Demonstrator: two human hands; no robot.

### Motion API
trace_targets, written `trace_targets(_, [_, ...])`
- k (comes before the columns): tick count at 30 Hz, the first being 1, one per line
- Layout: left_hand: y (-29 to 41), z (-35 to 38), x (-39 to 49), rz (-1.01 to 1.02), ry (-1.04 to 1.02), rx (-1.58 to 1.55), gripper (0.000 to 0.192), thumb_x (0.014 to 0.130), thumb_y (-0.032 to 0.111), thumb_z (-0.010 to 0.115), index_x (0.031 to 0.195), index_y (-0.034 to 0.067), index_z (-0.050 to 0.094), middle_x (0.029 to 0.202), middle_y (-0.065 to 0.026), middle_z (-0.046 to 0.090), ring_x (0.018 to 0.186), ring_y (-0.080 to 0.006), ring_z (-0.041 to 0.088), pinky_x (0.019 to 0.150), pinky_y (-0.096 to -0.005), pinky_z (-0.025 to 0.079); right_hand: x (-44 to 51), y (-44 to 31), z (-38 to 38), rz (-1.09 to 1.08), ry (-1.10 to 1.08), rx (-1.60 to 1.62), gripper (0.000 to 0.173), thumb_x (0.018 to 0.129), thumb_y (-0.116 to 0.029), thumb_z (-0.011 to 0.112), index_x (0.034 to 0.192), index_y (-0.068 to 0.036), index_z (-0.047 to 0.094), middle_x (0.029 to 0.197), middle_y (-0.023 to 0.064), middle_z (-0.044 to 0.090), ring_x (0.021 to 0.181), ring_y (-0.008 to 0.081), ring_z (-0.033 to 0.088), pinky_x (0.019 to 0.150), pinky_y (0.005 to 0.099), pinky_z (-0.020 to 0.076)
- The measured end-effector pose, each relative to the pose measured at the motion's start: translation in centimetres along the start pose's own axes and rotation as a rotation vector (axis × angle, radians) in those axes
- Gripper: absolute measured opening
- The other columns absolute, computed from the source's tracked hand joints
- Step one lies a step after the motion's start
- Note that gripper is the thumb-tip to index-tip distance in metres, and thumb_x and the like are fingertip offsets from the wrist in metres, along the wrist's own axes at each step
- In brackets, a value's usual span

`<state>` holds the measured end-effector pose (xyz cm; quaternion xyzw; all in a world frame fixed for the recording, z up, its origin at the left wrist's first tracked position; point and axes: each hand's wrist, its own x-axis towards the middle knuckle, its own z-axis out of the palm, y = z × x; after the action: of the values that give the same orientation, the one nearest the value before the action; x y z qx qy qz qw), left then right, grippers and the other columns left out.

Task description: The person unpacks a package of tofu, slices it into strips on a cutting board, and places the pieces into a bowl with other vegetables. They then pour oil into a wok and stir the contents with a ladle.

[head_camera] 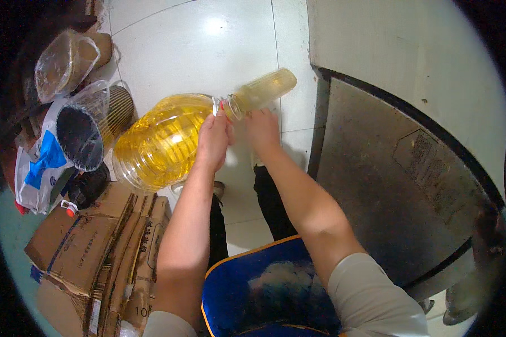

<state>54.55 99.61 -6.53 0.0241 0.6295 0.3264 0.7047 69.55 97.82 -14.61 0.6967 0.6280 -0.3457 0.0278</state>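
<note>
A large clear plastic jug of yellow oil point(168, 139) is tilted in front of me, its neck towards the upper right. My left hand point(213, 141) grips it near the neck, beside a red ring and a white part. Next to that neck is a clear ribbed bottle point(270, 86), slanting up to the right. The round rim between the two is open, but which vessel it belongs to is unclear. Just below the bottle, my right hand point(263, 128) has its fingers curled close to it. Its grip is partly hidden and blurred.
Flattened cardboard boxes point(84, 252) lean at the lower left, with a red-and-white cap point(69, 208) on top. Behind them stand a bag-lined bin point(84, 135) and a white-and-blue bag point(42, 172). A blue stool point(274, 290) is below me; a dark panel point(388, 181) is at right.
</note>
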Motion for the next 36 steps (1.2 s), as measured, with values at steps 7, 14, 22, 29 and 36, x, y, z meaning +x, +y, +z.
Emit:
trace_targets(7, [-1.2,0.6,1.8,0.036,0.014,0.082,0.026,0.101,0.023,0.046,0.079,0.01,0.051,0.064,-0.002,0.045,0.057,-0.0151,0.044,0.055,-0.0319,0.039,1.0,0.5,0.1,-0.003,-0.036,-0.076,0.021,0.094,-0.024,0.064,0.098,-0.006,0.071,0.103,0.0174,0.066,0.103,0.039,0.059,0.094,0.0485,0.0473])
trace_targets(14, [-1.4,0.8,2.7,0.027,0.034,-0.015,0.027,0.103,0.023,0.048,0.08,0.009,0.053,0.066,-0.002,0.046,0.059,-0.014,0.043,0.057,-0.0317,0.039,1.3,-0.5,-0.4,0.113,-0.097,-0.046,0.021,0.095,-0.024,0.063,0.103,-0.006,0.07,0.112,0.0164,0.064,0.108,0.0388,0.056,0.095,0.0475,0.047])
trace_targets(22, [-1.7,0.3,3.7,-0.001,0.018,0.015,0.033,0.108,0.031,0.048,0.084,0.009,0.053,0.068,0.0003,0.051,0.058,-0.0101,0.045,0.054,-0.0276,0.039,1.8,-0.2,-0.2,0.111,-0.102,-0.064,0.023,0.096,-0.024,0.06,0.101,-0.003,0.069,0.11,0.0167,0.065,0.105,0.0375,0.057,0.095,0.0465,0.0465])
trace_targets(29, [-2.0,0.7,3.9,-0.005,-0.002,-0.031,0.033,0.109,0.031,0.048,0.084,0.009,0.053,0.068,0.0002,0.051,0.058,-0.0103,0.045,0.053,-0.0279,0.039,2.0,0.3,0.0,0.091,-0.094,-0.081,0.023,0.096,-0.024,0.06,0.099,-0.004,0.07,0.109,0.0164,0.065,0.105,0.0373,0.057,0.094,0.0464,0.0465])
trace_targets(36, [-2.2,0.7,4.3,0.017,0.015,0.038,0.033,0.108,0.031,0.047,0.085,0.008,0.053,0.068,-0.0009,0.052,0.059,-0.012,0.046,0.054,-0.0291,0.04,2.4,1.5,1.0,0.013,-0.089,-0.116,0.023,0.096,-0.025,0.059,0.096,-0.004,0.071,0.105,0.0153,0.066,0.105,0.0354,0.057,0.095,0.0453,0.0458])
